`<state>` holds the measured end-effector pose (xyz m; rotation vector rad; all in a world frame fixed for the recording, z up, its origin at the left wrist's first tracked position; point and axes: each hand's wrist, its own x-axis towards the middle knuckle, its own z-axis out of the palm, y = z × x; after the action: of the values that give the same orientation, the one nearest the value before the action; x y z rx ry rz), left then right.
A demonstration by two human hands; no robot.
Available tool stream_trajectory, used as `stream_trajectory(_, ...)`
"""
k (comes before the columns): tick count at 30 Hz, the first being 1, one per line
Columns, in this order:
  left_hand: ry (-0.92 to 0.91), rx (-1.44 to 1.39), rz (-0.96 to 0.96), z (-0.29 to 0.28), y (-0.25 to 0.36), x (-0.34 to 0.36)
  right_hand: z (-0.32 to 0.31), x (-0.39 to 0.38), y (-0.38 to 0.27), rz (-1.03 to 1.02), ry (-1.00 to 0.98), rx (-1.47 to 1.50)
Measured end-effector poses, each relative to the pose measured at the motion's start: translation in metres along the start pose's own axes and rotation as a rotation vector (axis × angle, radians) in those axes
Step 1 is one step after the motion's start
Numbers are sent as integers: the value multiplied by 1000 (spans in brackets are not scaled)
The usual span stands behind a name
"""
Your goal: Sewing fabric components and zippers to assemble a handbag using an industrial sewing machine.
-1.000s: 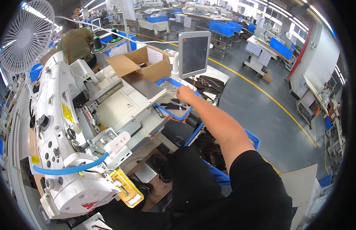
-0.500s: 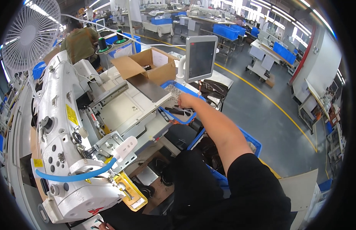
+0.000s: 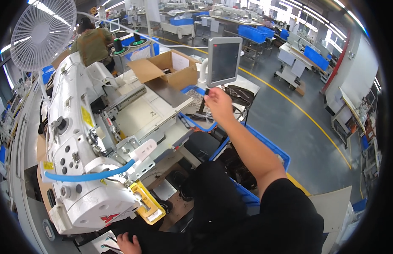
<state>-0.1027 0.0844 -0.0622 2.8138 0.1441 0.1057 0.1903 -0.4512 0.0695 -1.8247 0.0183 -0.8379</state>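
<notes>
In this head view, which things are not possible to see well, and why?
All in the head view:
Right hand: the dark item it pinches is too small to identify.
Left hand: partly cut off by the lower edge.
Cardboard box: its walls hide part of its inside.
Blue crate: the right forearm covers part of its contents.

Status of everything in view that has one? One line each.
Right hand: fingers closed on a small dark piece
Left hand: low in view, grip unclear
Cardboard box: open, one flap folded outward
Blue tray: open, holding scraps and dark strips
Blue crate: open, holding dark items
Screen: mostly dark
Fan: spinning or not, can't tell
</notes>
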Motion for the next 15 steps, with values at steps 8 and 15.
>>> stream_trajectory(8,-558,-1017,216,-57,117,-7,3,-186,-145,580,-692,643)
stream_trajectory(15,-394,-1227,206,-74,147,-14,32,-242,-166,766,-849,770)
